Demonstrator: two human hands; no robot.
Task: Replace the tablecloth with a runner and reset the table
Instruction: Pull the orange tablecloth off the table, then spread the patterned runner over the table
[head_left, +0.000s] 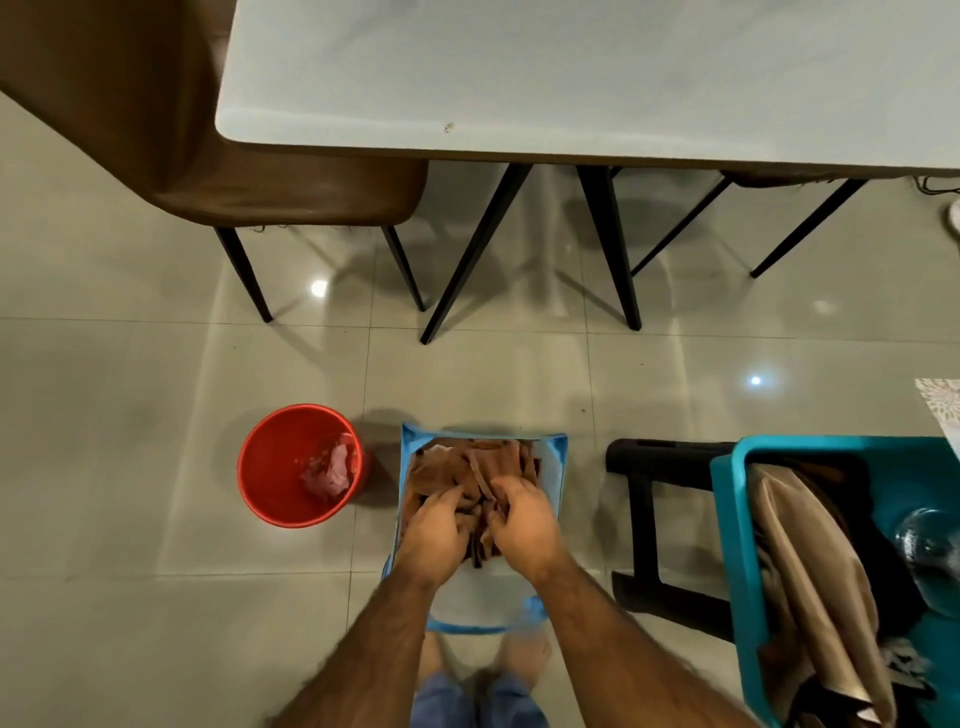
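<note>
Tablecloth (467, 467) was off the bare bench (571, 78), bunched in a blue bag (556, 452) on the floor; both hands' fingers (447, 499) curled into it. Runner (810, 561) waited in the teal bin (727, 519); resetting was left.

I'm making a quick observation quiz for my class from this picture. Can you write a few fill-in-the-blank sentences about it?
1. Both hands, left hand and right hand, grip the brown cloth inside the ____ bin.
2. The bucket left of that bin is ____.
3. The white table top has ____ cloth on it.
4. The beige fabric hangs over the edge of the ____ crate.

Missing words: blue; red; no; teal
</note>
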